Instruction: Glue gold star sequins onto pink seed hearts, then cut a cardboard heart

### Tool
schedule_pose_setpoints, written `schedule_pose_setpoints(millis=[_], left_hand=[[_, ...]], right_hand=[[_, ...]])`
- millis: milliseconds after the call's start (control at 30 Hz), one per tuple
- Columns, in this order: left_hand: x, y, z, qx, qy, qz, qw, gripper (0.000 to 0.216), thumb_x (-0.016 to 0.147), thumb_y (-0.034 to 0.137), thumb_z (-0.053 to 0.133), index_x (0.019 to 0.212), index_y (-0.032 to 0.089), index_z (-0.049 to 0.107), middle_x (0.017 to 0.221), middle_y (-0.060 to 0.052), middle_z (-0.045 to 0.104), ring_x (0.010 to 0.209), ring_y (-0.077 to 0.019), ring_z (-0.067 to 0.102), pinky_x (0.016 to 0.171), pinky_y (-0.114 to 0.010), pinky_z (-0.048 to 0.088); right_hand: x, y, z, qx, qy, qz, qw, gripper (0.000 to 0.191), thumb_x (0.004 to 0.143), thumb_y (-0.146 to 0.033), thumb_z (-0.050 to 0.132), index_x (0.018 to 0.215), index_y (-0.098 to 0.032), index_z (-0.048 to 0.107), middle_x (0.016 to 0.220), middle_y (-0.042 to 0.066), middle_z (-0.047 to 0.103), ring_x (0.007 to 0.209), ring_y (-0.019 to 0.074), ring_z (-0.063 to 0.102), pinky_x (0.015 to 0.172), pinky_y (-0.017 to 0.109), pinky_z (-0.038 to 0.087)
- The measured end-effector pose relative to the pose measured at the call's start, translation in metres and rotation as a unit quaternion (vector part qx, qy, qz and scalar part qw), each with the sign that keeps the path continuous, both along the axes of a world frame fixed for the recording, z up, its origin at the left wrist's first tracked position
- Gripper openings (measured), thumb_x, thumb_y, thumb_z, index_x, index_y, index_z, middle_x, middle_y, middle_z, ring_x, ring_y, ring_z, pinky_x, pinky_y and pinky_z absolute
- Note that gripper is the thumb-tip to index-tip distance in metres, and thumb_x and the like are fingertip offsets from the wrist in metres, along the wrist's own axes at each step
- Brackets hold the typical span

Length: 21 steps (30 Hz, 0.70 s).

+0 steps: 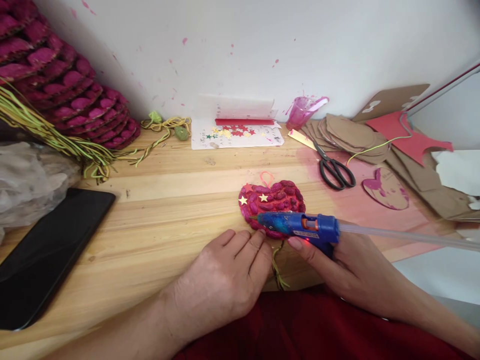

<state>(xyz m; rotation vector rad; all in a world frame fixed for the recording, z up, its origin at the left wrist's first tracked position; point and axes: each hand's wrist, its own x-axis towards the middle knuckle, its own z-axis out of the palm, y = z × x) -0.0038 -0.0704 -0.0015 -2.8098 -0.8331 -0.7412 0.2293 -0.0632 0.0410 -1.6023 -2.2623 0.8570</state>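
A blue hot glue gun (300,225) with a small red light and a clear glue stick out of its back is gripped in my right hand (348,257). Its nozzle points left, over the lower left of a magenta heart-shaped ornament (275,194). Yellow stars (264,198) and a red star lie on the ornament's upper left, and a pink loop (266,178) rises from its top. My left hand (228,272) is closed at the ornament's lower edge, its fingertips pinching there, partly hidden. Yellow-green strings (278,272) hang below the ornament.
Behind lies a white sheet (200,142) with loose paper stars (238,131). Black-handled scissors (335,170), cardboard pieces (339,132), a painted cardboard heart (388,190) and a pink-stained cup (300,114) are on the right. A black phone (56,250), plastic bag (33,180) and magenta bumpy stack (71,80) stand left.
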Motion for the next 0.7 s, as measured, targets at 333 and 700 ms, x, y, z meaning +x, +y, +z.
schedule_pose_setpoints(millis=[333,700], left_hand=[[-0.0003,0.0011,0.0015,0.003,0.007,0.001,1.000,0.031,0.098,0.012,0.037,0.108,0.005,0.065,0.110,-0.016,0.074,0.092,-0.0244,0.070,0.075,-0.036,0.057],[-0.0002,0.0014,0.0000,0.010,0.007,-0.005,1.000,0.029,0.098,0.011,0.038,0.108,0.004,0.065,0.109,-0.017,0.074,0.090,-0.0245,0.071,0.072,-0.035,0.057]], right_hand=[[0.0000,0.0002,0.0014,-0.001,-0.029,0.018,0.999,0.024,0.096,-0.041,0.052,0.094,-0.026,0.070,0.084,0.005,0.074,0.074,0.0245,0.066,0.074,0.038,0.053],[-0.0035,0.0035,0.0082,-0.034,0.025,0.011,0.999,0.023,0.095,-0.041,0.055,0.097,-0.027,0.072,0.089,0.003,0.075,0.080,0.0245,0.067,0.075,0.035,0.054]])
